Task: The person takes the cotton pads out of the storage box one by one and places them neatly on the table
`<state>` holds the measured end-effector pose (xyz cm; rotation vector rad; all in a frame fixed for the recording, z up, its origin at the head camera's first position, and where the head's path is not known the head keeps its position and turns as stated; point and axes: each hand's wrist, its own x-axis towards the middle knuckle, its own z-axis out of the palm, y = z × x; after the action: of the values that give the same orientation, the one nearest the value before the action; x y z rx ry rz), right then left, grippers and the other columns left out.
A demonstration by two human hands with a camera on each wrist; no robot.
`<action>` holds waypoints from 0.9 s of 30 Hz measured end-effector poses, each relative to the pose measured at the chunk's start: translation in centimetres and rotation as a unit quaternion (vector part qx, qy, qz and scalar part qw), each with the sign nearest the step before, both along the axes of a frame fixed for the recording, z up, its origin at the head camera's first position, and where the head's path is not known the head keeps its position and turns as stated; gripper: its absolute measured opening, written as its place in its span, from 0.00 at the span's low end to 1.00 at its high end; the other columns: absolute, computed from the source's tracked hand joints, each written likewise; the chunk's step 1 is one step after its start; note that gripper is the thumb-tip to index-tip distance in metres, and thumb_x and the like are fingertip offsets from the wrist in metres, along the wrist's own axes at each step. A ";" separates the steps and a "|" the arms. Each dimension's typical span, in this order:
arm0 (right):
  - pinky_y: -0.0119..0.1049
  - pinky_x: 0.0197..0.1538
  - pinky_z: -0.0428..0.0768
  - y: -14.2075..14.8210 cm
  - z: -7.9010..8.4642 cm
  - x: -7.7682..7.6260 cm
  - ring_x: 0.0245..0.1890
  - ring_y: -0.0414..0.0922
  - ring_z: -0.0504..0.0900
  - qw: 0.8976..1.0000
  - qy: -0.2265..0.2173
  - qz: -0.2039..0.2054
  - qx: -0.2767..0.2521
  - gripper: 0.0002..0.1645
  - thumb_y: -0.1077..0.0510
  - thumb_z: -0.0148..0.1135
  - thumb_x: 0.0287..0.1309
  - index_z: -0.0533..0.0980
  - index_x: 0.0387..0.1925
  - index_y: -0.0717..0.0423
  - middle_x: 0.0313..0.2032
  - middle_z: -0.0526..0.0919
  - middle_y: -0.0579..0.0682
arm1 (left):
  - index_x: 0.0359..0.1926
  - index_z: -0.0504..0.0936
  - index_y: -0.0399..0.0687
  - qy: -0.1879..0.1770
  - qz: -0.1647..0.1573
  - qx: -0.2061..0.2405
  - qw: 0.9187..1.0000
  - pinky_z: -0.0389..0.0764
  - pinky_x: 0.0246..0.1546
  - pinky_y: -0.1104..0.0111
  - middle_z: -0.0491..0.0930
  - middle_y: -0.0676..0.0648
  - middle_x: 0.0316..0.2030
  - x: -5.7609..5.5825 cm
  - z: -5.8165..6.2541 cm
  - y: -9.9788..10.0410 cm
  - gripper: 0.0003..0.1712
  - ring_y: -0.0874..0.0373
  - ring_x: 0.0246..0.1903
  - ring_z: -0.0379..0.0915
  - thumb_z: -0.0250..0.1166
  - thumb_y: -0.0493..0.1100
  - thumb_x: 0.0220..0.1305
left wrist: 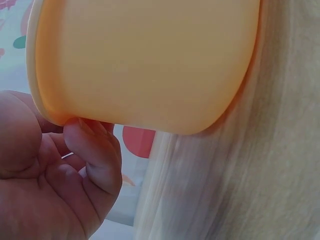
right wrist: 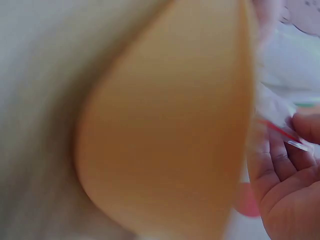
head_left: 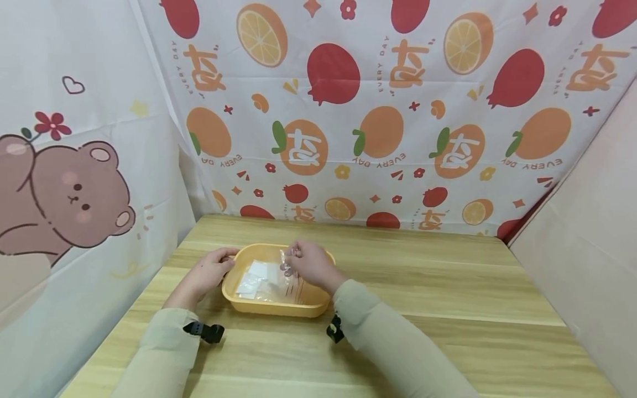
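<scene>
A yellow-orange plastic basin [head_left: 273, 309] stands on the table. At its left end my left hand [head_left: 211, 271] grips the rim, with thumb and fingers on either side in the left wrist view [left wrist: 75, 172]. Over the basin's right half, my right hand [head_left: 313, 265] pinches a small clear plastic bag [head_left: 286, 265] with purplish bits in it, too small to make out. The right wrist view shows the bag's red seal line [right wrist: 282, 131] between thumb and fingers. White and clear packets [head_left: 255, 278] lie in the basin's left part.
The wood-grain table [head_left: 428, 331] extends to the right and in front of the basin. A fruit-print cloth [head_left: 338, 132] hangs behind it, and a bear-print cloth [head_left: 99, 193] hangs on the left. Black straps with small devices [head_left: 204, 331] sit at both wrists.
</scene>
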<state>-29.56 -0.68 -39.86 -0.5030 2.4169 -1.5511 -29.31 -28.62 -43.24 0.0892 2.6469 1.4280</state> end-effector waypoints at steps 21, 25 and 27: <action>0.46 0.39 0.85 13.7 6.3 -2.4 0.36 0.52 0.86 0.998 0.021 0.044 0.029 0.11 0.57 0.54 0.76 0.81 0.51 0.53 0.37 0.83 0.58 | 0.73 0.64 0.37 -0.022 0.009 -0.002 1.000 0.78 0.39 0.63 0.70 0.36 0.52 0.1 -0.3 0.0 0.26 0.47 0.45 0.71 0.47 0.41 0.80; 0.44 0.38 0.85 15.9 5.7 -2.5 0.34 0.51 0.85 0.992 -0.013 0.088 0.085 0.13 0.58 0.55 0.75 0.82 0.53 0.53 0.38 0.84 0.58 | 0.73 0.63 0.37 -0.017 0.004 -0.001 1.000 0.78 0.38 0.63 0.70 0.35 0.51 -0.1 -0.2 0.0 0.26 0.48 0.44 0.71 0.47 0.41 0.80; 0.43 0.38 0.85 16.7 5.0 -2.7 0.33 0.50 0.85 0.987 -0.027 0.112 0.110 0.14 0.59 0.56 0.74 0.83 0.53 0.54 0.38 0.85 0.58 | 0.73 0.63 0.37 -0.016 0.003 0.001 1.000 0.78 0.37 0.63 0.70 0.35 0.51 -0.2 -0.2 0.0 0.26 0.48 0.43 0.72 0.47 0.41 0.80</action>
<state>-32.25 16.00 -34.89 -0.6517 2.3598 -1.1753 -29.49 -28.65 -43.42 0.0590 2.6229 1.4223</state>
